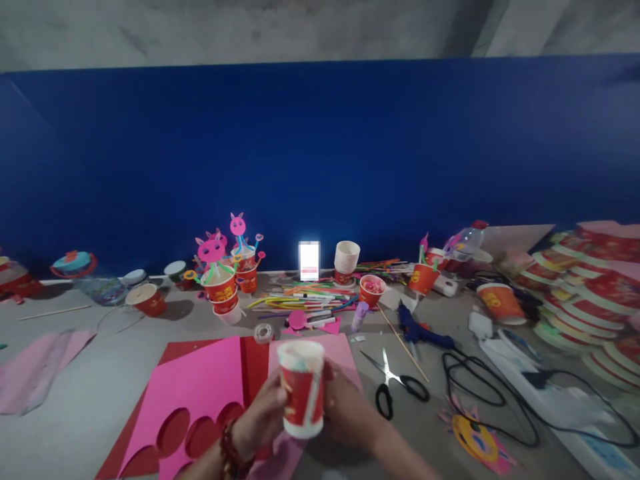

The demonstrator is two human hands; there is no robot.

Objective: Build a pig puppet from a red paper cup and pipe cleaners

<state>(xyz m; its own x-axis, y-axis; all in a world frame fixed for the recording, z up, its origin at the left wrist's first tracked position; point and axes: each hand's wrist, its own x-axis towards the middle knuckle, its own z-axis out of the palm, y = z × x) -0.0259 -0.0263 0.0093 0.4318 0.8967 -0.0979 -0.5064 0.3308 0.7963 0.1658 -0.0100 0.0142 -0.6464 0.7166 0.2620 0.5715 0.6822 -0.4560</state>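
Observation:
Between my two hands, above the table's front, a red and white paper cup (pixel 300 392) is held upright. My left hand (pixel 263 407), with a beaded bracelet at the wrist, closes on the cup's left side. From the right, my right hand (pixel 343 400) grips it, its fingers partly hidden behind the cup. Below lie sheets of pink paper (pixel 205 373), one with round holes cut out, over red paper (pixel 256 353). Black-handled scissors (pixel 393 379) rest spread to the right. A roll of clear tape (pixel 263 332) sits just behind the cup.
Behind are pipe cleaners (pixel 305 300), stacked white cups (pixel 347 259) and cups with pink animal figures (pixel 221 290). At right lie a blue glue gun (pixel 420 328), its black cord, a power strip (pixel 545 393) and tall stacks of red cups (pixel 590 300). A blue partition (pixel 320 153) stands behind.

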